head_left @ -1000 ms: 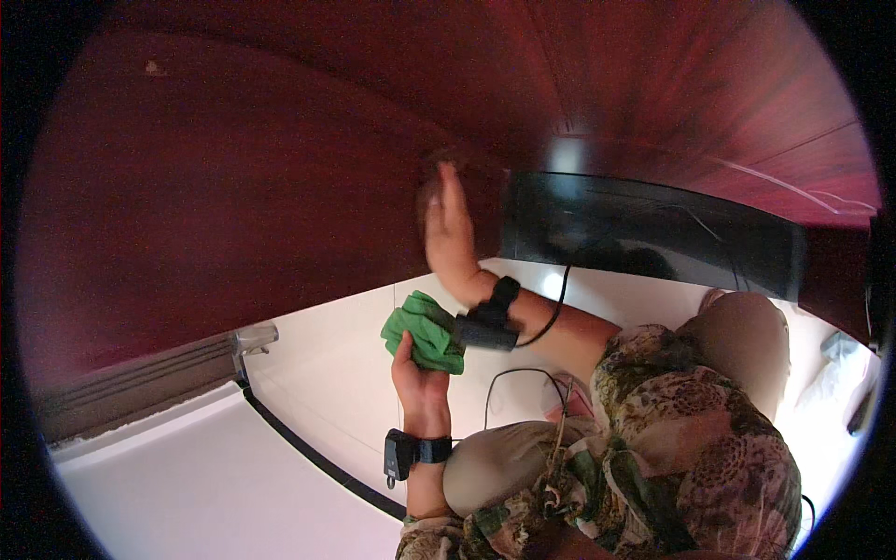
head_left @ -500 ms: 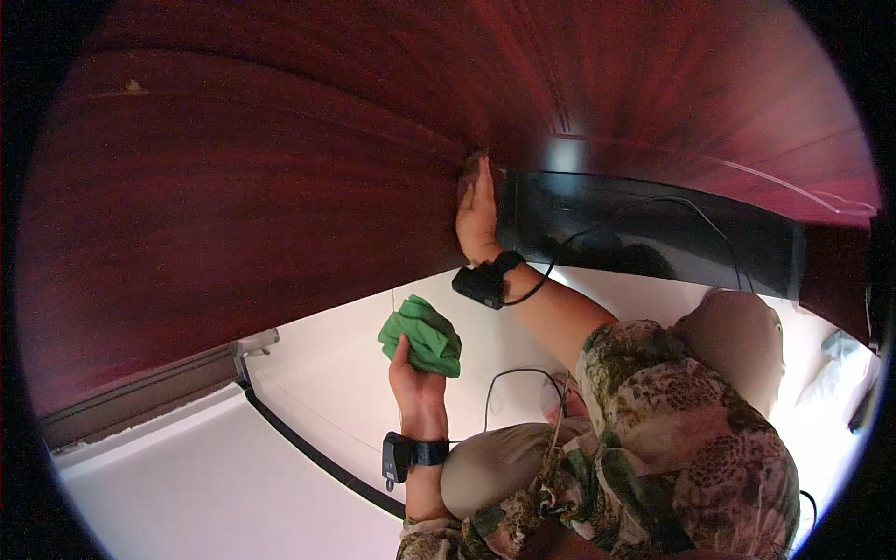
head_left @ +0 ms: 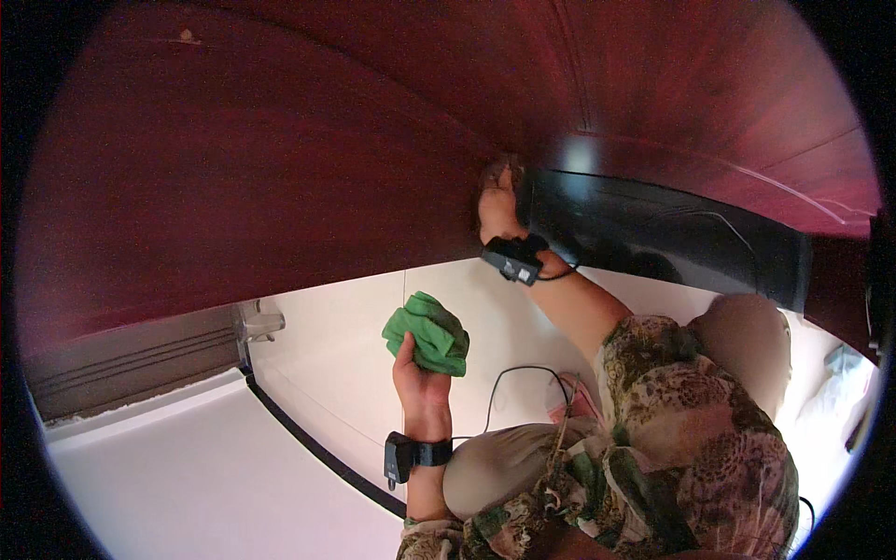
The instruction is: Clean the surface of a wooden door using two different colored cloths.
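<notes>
My left hand is closed around a folded green cloth, with the thumb lying across its front. The cloth is held up in front of the dark red wooden panel, apart from it. Further forward, my right hand reaches into the corner where this panel meets a glossy black strip. Its fingertips lie in shadow against the wood, and I cannot make out how they are bent. A black device is strapped to the right wrist, another to the left.
A pale floor lies under the panel, with a thin black cable and a pink object near my legs. At left a black-edged white surface adjoins a grey-brown strip and a metal fitting.
My right hand has shifted slightly right and its outstretched fingers no longer show clearly. The left hand with the cloth has hardly moved. The view has shifted a little.
</notes>
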{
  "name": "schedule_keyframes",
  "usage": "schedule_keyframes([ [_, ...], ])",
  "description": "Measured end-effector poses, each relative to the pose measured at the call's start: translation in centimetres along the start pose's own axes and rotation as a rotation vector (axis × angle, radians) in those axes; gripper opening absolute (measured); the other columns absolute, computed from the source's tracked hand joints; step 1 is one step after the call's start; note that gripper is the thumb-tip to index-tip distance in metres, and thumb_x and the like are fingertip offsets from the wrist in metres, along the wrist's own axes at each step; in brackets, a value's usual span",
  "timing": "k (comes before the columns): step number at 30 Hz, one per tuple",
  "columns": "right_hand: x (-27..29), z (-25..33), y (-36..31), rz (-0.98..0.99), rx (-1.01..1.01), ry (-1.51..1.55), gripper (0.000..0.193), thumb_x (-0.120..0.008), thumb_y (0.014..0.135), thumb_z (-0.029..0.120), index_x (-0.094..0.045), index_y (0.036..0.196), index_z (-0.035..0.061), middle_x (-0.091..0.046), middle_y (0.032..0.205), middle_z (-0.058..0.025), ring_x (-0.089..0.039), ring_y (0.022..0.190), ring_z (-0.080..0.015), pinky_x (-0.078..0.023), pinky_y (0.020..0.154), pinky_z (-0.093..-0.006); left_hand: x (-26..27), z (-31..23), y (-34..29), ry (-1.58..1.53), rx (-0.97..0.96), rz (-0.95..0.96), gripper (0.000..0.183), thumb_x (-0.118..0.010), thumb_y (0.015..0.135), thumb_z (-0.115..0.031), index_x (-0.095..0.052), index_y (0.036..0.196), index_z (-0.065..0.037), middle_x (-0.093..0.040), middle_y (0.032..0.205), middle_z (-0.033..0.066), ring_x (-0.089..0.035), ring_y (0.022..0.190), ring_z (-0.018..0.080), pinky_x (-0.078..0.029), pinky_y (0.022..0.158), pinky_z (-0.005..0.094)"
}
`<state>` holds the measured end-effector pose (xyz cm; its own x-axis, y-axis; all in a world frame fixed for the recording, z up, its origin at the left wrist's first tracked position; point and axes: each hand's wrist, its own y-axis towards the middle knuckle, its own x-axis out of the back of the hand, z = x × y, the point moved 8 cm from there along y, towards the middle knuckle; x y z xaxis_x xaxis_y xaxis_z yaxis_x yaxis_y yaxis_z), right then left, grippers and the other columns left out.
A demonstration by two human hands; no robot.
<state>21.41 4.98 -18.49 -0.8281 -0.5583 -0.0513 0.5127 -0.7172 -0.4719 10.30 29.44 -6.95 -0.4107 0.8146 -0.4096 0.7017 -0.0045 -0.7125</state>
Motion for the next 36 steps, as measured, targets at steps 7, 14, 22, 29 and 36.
schedule_keyframes([
  [7,-0.2,13.2,-6.8,0.104,0.511,0.028,0.052,-0.036,0.093,0.010,-0.018,0.141,0.0018,-0.015,0.146,-0.0236,-0.014,0.137,-0.0340,-0.014,0.111,-0.0351,-1.5,2.1,0.8,0.014,0.025,0.002,0.037,-0.040,0.095,-0.020,-0.041,0.128,-0.005,-0.048,0.127,0.0130,-0.047,0.117,0.0291,-0.036,0.100,0.0477],
  [14,-1.4,22.6,-13.5,0.362,1.001,0.159,0.054,-0.041,0.084,-0.001,-0.030,0.137,0.0006,-0.021,0.145,-0.0220,-0.024,0.133,-0.0365,-0.023,0.108,-0.0390,-0.3,0.7,1.1,0.056,-0.047,-0.047,0.034,-0.040,0.094,-0.021,-0.044,0.124,-0.005,-0.049,0.125,0.0133,-0.047,0.115,0.0304,-0.035,0.100,0.0492],
  [22,0.6,2.1,-5.8,0.166,0.538,0.037,0.053,-0.033,0.091,0.009,-0.017,0.142,0.0029,-0.019,0.147,-0.0166,-0.020,0.135,-0.0301,-0.017,0.111,-0.0336,-0.9,0.1,0.2,0.053,-0.073,-0.073,0.038,-0.039,0.095,-0.019,-0.038,0.129,-0.004,-0.048,0.127,0.0127,-0.048,0.115,0.0291,-0.037,0.098,0.0485],
  [29,3.8,-13.5,3.3,-0.021,0.159,-0.170,0.049,-0.032,0.096,0.015,-0.019,0.140,0.0002,-0.024,0.144,-0.0188,-0.025,0.133,-0.0312,-0.022,0.109,-0.0353,-0.9,2.9,1.9,0.037,0.003,-0.048,0.037,-0.039,0.095,-0.019,-0.038,0.129,-0.004,-0.047,0.127,0.0127,-0.047,0.116,0.0293,-0.037,0.099,0.0483],
  [36,0.4,4.7,-9.3,0.166,0.427,0.062,0.048,-0.030,0.096,0.018,-0.022,0.140,0.0020,-0.024,0.145,-0.0167,-0.021,0.135,-0.0264,-0.016,0.110,-0.0324,0.8,-0.1,0.5,0.023,-0.084,-0.148,0.037,-0.039,0.095,-0.022,-0.041,0.128,-0.006,-0.049,0.126,0.0133,-0.048,0.114,0.0314,-0.036,0.098,0.0518],
])
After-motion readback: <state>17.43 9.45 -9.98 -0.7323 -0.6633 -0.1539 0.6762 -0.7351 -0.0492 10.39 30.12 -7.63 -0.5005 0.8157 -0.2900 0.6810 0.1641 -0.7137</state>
